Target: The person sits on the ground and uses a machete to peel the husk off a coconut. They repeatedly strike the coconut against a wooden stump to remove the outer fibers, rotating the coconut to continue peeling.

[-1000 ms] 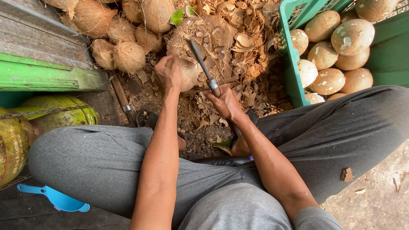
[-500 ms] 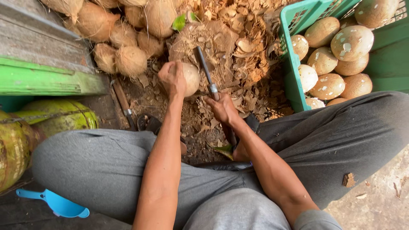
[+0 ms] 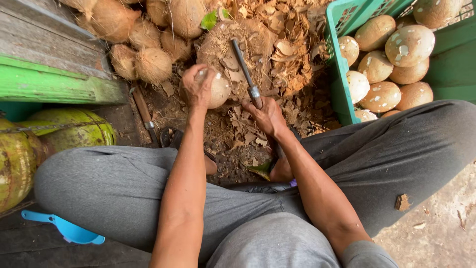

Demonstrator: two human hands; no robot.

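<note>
Husk-littered ground (image 3: 292,106): left fingers (image 3: 196,82) clamp a coconut (image 3: 218,89), right fingers (image 3: 263,111) a knife (image 3: 244,64) beside the green crate (image 3: 339,84)

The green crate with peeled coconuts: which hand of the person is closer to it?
Right. The right hand, gripping the knife, lies just left of the green crate; the left hand holds a coconut farther away.

I see the left hand (image 3: 197,87) has turned the coconut (image 3: 214,89) slightly, its pale face now showing more to the right of the fingers; the knife (image 3: 244,69) blade has swung steeper, tip further up the husk pile (image 3: 267,49); the right hand (image 3: 267,116) has shifted a touch lower on the handle.
</note>
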